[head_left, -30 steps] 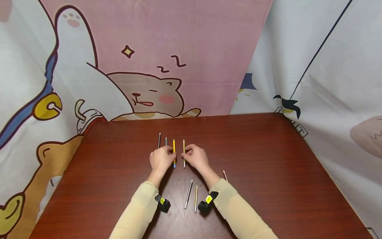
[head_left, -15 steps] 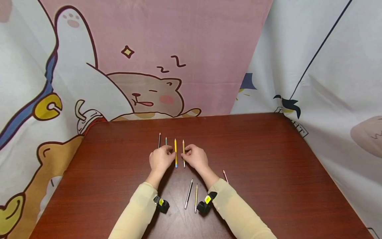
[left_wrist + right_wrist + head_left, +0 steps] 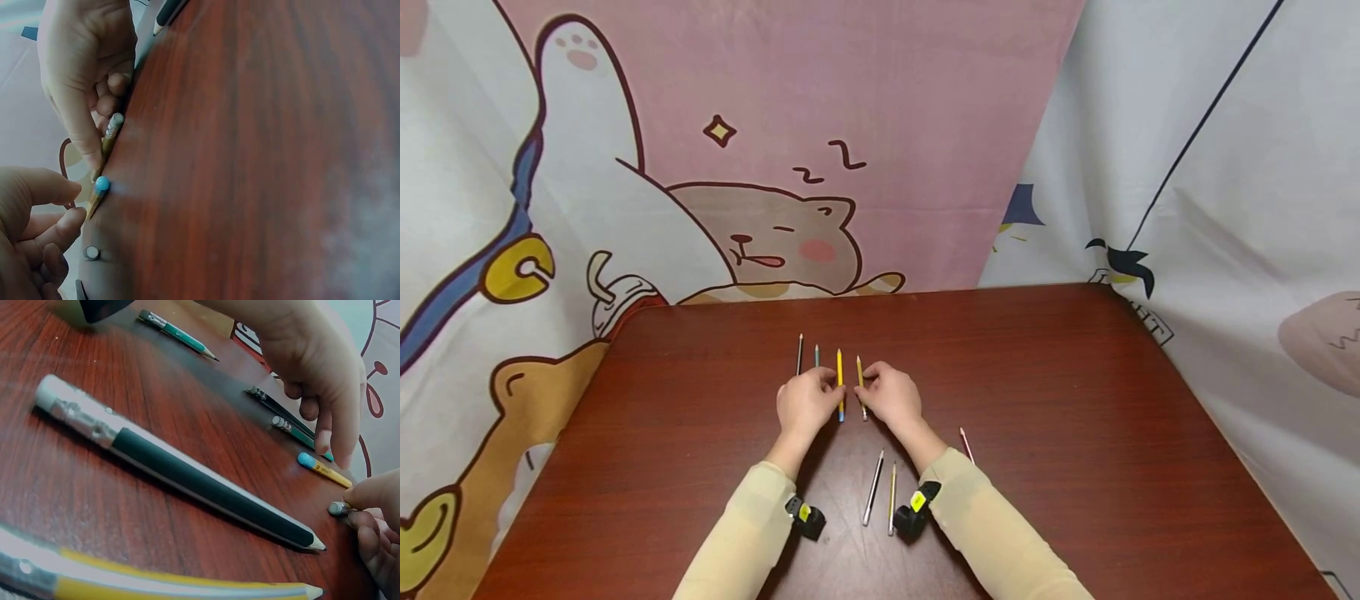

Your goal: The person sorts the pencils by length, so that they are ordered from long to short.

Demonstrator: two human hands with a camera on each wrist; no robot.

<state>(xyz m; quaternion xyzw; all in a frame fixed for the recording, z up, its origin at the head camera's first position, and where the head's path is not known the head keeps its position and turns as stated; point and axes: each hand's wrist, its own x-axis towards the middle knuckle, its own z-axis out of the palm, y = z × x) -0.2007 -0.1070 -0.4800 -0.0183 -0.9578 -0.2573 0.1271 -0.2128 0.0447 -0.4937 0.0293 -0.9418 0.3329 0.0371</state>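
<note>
A yellow pencil with a blue end (image 3: pixel 839 364) lies pointing away near the middle of the table, and my left hand (image 3: pixel 803 402) pinches it between thumb and fingers. Just to its right, my right hand (image 3: pixel 892 395) pinches a second yellow pencil (image 3: pixel 860 369), tipped with a silver ferrule and pale eraser. Both hands and the two pencil ends also show in the left wrist view, where the blue end (image 3: pixel 102 183) sits beside the left fingertips. Left of these are a black pencil (image 3: pixel 800 357) and a green pencil (image 3: pixel 817 355), partly hidden by the left hand.
Between the forearms lie a dark pencil with white stripes (image 3: pixel 873 488) and a yellow striped pencil (image 3: pixel 892 500). A reddish pencil (image 3: pixel 966 443) is partly covered by the right sleeve. Another green pencil (image 3: pixel 181 339) shows in the right wrist view. Printed cloth (image 3: pixel 925 125) hangs behind the brown table (image 3: pixel 1075 400).
The right hand's yellow pencil has tilted, its tip drifting slightly left and nearer. The blue-ended pencil has shifted a little right, then slightly back. Other pencils have stayed put.
</note>
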